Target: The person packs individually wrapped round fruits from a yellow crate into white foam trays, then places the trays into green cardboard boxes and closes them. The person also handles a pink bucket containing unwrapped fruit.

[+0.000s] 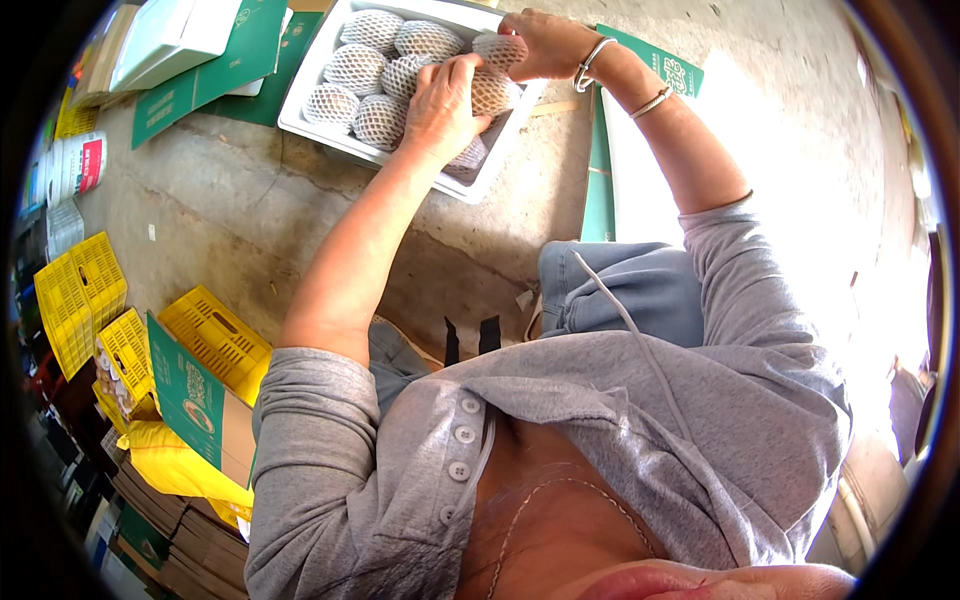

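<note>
A white foam box (300, 124) holds several round items in white foam netting, probably fruit; one netted piece (331, 105) lies in its near left corner. Over the middle of the box, my left hand (444, 109) has its thumb and fingers around a netted piece (493, 94). My right hand (553, 45), with bracelets at the wrist, grips another netted piece (499, 52) just beyond it, at the box's right side. Part of a netted piece (469, 157) shows in the near right corner, below my left wrist.
Green cardboard (217, 75) and a white foam piece (176, 37) lie left of the box. More green card (598, 202) is at the right. Yellow plastic crates (217, 337), a green-and-brown carton (191, 397) and a white bucket (79, 165) stand on the left side.
</note>
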`<move>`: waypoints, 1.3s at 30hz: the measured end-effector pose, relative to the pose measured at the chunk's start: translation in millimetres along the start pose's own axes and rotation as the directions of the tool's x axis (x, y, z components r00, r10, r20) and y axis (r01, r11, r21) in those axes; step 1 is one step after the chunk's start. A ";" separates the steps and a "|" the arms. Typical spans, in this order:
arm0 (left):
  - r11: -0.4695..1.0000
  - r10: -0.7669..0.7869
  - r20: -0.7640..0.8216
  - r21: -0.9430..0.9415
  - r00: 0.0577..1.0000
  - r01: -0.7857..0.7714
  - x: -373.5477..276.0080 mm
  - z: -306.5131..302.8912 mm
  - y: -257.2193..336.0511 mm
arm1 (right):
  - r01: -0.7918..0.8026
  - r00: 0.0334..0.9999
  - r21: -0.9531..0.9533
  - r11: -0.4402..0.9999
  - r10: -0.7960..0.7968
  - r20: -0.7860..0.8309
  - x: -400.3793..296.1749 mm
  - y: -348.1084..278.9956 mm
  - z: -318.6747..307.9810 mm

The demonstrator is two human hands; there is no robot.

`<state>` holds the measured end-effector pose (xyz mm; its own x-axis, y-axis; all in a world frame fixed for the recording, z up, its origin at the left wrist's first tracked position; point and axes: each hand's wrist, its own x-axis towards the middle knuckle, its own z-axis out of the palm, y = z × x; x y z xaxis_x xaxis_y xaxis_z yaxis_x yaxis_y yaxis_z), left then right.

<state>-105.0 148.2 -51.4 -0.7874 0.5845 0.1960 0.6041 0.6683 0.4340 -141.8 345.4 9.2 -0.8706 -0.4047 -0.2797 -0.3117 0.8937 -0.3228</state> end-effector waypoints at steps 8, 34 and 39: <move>0.995 0.029 -0.023 0.091 0.999 -0.027 38.8 -9.8 -11.0 | 0.037 0.996 0.977 0.210 0.067 -0.052 -14.8 40.3 -16.7; 0.882 0.269 0.177 0.351 0.947 -0.316 43.7 28.7 -10.9 | 0.154 0.986 0.921 0.357 0.009 -0.168 2.4 15.3 4.2; 0.979 0.086 0.270 0.154 0.959 -0.131 -2.1 -25.5 -11.7 | 0.014 0.982 0.531 0.847 0.088 -0.166 -4.6 -10.8 24.3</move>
<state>-113.5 127.4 -34.5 -0.6701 0.7422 -0.0120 0.7138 0.6487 0.2639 -125.3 332.9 -8.0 -0.9459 -0.2864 -0.1526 -0.0743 0.6488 -0.7573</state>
